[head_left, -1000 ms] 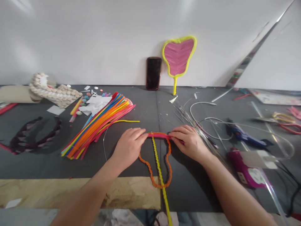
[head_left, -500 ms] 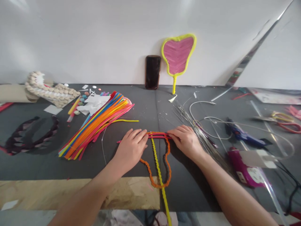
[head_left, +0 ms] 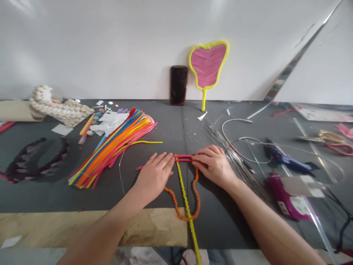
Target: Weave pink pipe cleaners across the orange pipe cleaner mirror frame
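Note:
Pink pipe cleaners (head_left: 184,159) run side by side between my two hands, low over the dark table. My left hand (head_left: 154,173) lies over their left part with its fingers closed together; a pink end sticks out past it. The fingers of my right hand (head_left: 214,165) pinch the right part. Just behind the pink strands runs the top of a wavy orange pipe-cleaner loop (head_left: 197,195), which hangs toward me. A twisted yellow pipe-cleaner stem (head_left: 183,186) crosses the loop and reaches past the table's front edge.
At left lie a bundle of coloured pipe cleaners (head_left: 116,147) and a dark headband (head_left: 38,163). A phone (head_left: 178,85) and a pink-and-yellow fan shape (head_left: 209,66) lean on the wall. At right are wires (head_left: 234,156), a blue glue gun (head_left: 289,160) and scissors (head_left: 328,139).
My right hand has slid slightly left along the pink pipe cleaners, so less of them shows between my hands. My left hand has barely moved.

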`<state>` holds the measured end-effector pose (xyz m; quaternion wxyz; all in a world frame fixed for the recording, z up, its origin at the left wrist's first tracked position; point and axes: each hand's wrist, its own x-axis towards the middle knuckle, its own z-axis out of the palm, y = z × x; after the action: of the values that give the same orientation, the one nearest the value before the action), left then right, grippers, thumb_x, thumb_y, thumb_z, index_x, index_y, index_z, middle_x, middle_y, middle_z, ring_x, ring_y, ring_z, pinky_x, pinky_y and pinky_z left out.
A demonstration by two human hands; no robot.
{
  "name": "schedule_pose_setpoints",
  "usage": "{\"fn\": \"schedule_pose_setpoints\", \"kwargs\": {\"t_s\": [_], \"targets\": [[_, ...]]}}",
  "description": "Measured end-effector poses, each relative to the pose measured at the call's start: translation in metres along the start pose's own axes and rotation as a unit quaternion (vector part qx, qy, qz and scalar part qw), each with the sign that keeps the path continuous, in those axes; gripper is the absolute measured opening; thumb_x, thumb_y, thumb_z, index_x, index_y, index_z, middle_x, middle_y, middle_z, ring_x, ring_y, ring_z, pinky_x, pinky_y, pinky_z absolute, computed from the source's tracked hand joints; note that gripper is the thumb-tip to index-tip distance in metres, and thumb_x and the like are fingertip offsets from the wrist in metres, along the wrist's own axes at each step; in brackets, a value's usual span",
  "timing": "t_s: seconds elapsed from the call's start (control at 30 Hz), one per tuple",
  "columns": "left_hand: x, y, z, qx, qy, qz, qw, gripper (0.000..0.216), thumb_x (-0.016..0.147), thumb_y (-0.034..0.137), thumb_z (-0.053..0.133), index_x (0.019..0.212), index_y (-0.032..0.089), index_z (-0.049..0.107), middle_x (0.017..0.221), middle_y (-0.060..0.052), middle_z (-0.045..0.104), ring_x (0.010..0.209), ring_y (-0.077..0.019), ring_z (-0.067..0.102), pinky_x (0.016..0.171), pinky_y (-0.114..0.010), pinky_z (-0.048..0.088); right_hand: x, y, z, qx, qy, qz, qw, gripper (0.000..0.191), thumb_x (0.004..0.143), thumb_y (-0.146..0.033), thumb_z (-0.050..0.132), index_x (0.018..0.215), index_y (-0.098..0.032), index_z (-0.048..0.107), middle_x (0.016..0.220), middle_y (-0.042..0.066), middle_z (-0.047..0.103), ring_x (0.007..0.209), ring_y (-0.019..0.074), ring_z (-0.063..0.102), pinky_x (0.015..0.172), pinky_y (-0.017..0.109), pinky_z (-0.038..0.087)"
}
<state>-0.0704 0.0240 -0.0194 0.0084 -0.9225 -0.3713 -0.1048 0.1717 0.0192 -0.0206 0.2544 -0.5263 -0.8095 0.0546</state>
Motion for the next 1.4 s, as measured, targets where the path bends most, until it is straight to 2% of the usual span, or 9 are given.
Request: {"fn": "schedule_pose_setpoints", "kwargs": {"t_s": [0.23, 0.43, 0.57, 0.9, 1.13, 1.4], "targets": [[0.001, 0.002, -0.002, 0.003, -0.008, -0.006, 1.000, 0.036, 0.093, 0.020, 0.042, 0.127, 0.016, 0.054, 0.131, -0.011, 0.057, 0.123, -0.0259, 0.051, 0.102, -0.048, 0.039, 0.006, -0.006, 0.004, 0.003, 0.000, 0.042, 0.999, 0.016, 0.089, -0.028, 0.055, 0.091, -0.026, 0.071, 0.089, 0.003, 0.071, 0.086, 0.0195, 0.058, 0.082, 0.034, 0.039], [0.001, 0.002, -0.002, 0.016, -0.019, 0.001, 1.000, 0.038, 0.094, 0.020, 0.039, 0.130, 0.017, 0.050, 0.134, -0.010, 0.055, 0.124, -0.0256, 0.050, 0.102, -0.047, 0.038, 0.007, -0.009, 0.004, 0.020, -0.019, 0.047, 0.999, 0.018, 0.084, -0.037, 0.063, 0.095, -0.027, 0.071, 0.088, 0.003, 0.071, 0.085, 0.0198, 0.058, 0.081, 0.034, 0.037], [0.001, 0.000, -0.002, 0.027, -0.033, 0.024, 0.999, 0.038, 0.094, 0.017, 0.039, 0.130, 0.017, 0.051, 0.135, -0.009, 0.054, 0.124, -0.0247, 0.050, 0.103, -0.046, 0.037, 0.006, -0.012, 0.002, 0.009, -0.031, 0.063, 0.997, 0.013, 0.085, -0.029, 0.061, 0.091, -0.026, 0.072, 0.082, 0.002, 0.070, 0.079, 0.0183, 0.058, 0.076, 0.033, 0.037], [0.000, 0.000, -0.001, 0.022, -0.028, 0.034, 0.999, 0.043, 0.092, 0.013, 0.039, 0.135, 0.019, 0.045, 0.137, -0.009, 0.052, 0.127, -0.0227, 0.046, 0.105, -0.044, 0.033, 0.007, -0.012, 0.007, 0.002, 0.001, 0.082, 0.997, 0.014, 0.087, -0.026, 0.058, 0.088, -0.025, 0.072, 0.085, 0.002, 0.071, 0.081, 0.0182, 0.059, 0.075, 0.032, 0.037], [0.002, 0.002, -0.005, 0.024, -0.019, 0.013, 0.999, 0.038, 0.094, 0.017, 0.039, 0.129, 0.018, 0.052, 0.136, -0.011, 0.053, 0.126, -0.0269, 0.047, 0.104, -0.051, 0.033, 0.006, -0.011, 0.010, 0.001, 0.003, 0.079, 0.997, 0.015, 0.087, -0.027, 0.058, 0.087, -0.026, 0.072, 0.084, 0.002, 0.070, 0.080, 0.0181, 0.059, 0.074, 0.032, 0.037], [0.001, 0.002, -0.003, 0.008, -0.024, 0.009, 1.000, 0.037, 0.094, 0.017, 0.039, 0.129, 0.018, 0.052, 0.135, -0.010, 0.054, 0.126, -0.0269, 0.048, 0.103, -0.052, 0.033, 0.005, -0.010, 0.010, -0.001, 0.010, 0.065, 0.998, 0.016, 0.088, -0.026, 0.056, 0.089, -0.026, 0.072, 0.085, 0.003, 0.070, 0.080, 0.0189, 0.059, 0.073, 0.033, 0.038]]}}
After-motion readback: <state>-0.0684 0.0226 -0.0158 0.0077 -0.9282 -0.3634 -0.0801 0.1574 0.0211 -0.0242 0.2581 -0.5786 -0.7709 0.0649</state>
